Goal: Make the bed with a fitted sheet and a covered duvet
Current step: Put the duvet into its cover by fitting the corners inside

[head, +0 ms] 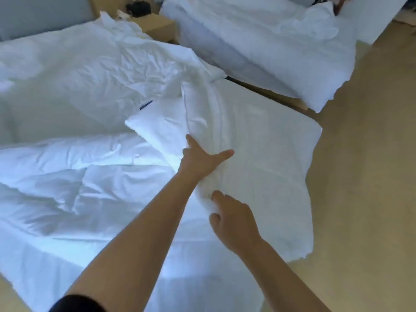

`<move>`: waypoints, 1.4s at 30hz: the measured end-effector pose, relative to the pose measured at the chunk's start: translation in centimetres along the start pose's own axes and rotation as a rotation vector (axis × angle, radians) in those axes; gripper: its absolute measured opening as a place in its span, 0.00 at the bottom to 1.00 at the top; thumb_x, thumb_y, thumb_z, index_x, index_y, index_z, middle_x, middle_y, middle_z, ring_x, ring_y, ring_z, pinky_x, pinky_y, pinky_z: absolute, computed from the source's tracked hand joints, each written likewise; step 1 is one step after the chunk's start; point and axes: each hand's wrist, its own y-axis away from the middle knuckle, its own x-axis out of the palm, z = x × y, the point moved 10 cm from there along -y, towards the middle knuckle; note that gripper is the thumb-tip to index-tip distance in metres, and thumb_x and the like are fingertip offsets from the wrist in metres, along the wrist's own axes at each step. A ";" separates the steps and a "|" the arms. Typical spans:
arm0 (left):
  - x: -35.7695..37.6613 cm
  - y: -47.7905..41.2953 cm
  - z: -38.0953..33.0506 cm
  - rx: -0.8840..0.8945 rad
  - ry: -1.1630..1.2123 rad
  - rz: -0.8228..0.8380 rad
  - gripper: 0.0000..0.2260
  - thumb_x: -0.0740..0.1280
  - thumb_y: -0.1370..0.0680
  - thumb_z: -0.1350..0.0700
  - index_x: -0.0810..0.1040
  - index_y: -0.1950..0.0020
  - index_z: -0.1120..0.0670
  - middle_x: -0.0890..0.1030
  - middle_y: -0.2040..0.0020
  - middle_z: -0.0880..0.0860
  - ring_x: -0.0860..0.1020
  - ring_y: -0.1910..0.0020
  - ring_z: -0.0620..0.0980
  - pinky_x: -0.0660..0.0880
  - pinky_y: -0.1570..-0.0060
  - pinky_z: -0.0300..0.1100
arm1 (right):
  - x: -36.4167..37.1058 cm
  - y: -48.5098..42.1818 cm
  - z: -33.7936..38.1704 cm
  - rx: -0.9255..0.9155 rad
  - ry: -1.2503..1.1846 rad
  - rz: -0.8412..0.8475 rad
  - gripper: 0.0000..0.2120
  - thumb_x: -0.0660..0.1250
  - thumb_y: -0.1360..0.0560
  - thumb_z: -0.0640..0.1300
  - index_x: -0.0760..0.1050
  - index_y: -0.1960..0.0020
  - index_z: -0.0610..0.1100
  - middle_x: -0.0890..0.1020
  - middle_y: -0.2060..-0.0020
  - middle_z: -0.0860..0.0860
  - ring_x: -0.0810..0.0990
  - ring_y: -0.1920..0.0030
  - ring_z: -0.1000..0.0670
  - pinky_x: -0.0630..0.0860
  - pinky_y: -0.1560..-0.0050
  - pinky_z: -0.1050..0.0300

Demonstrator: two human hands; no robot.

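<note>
A white duvet (74, 185) lies rumpled over the near bed (265, 136), whose right corner shows a smooth white sheet. A folded edge of white duvet cover (202, 113) rises in a ridge toward that corner. My left hand (200, 161) presses flat on this ridge, fingers spread. My right hand (231, 219) sits just below it, fingers curled into a fold of the same fabric. A small blue label (145, 104) shows on the cloth further up.
A second bed (258, 41) heaped with white bedding stands at the upper right. A wooden nightstand (157, 25) sits between the beds. Beige floor (364, 176) runs along the right side.
</note>
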 end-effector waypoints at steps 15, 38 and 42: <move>12.1 16.3 1.9 0.337 -0.462 -0.060 0.23 0.59 0.24 0.60 0.65 0.28 0.52 0.75 0.41 0.57 0.76 0.45 0.59 0.72 0.51 0.45 | -3.6 4.5 -11.0 0.248 -0.321 0.323 0.43 0.67 0.32 0.63 0.49 0.25 0.53 0.58 0.30 0.50 0.57 0.29 0.48 0.62 0.36 0.54; 34.0 2.8 -15.1 -0.154 0.347 -0.317 0.34 0.68 0.30 0.37 0.68 0.34 0.59 0.74 0.37 0.56 0.73 0.39 0.55 0.69 0.38 0.49 | -13.3 -2.6 -52.9 0.314 -0.174 0.393 0.13 0.64 0.26 0.43 0.75 0.43 0.43 0.81 0.53 0.47 0.80 0.52 0.43 0.71 0.58 0.58; 31.2 1.6 -13.3 -0.446 0.851 -0.436 0.45 0.62 0.33 0.28 0.51 0.23 0.49 0.62 0.26 0.48 0.63 0.30 0.56 0.63 0.33 0.55 | -12.9 -4.0 -47.3 0.087 -0.150 0.608 0.11 0.66 0.29 0.46 0.73 0.47 0.47 0.78 0.52 0.51 0.78 0.51 0.47 0.70 0.57 0.58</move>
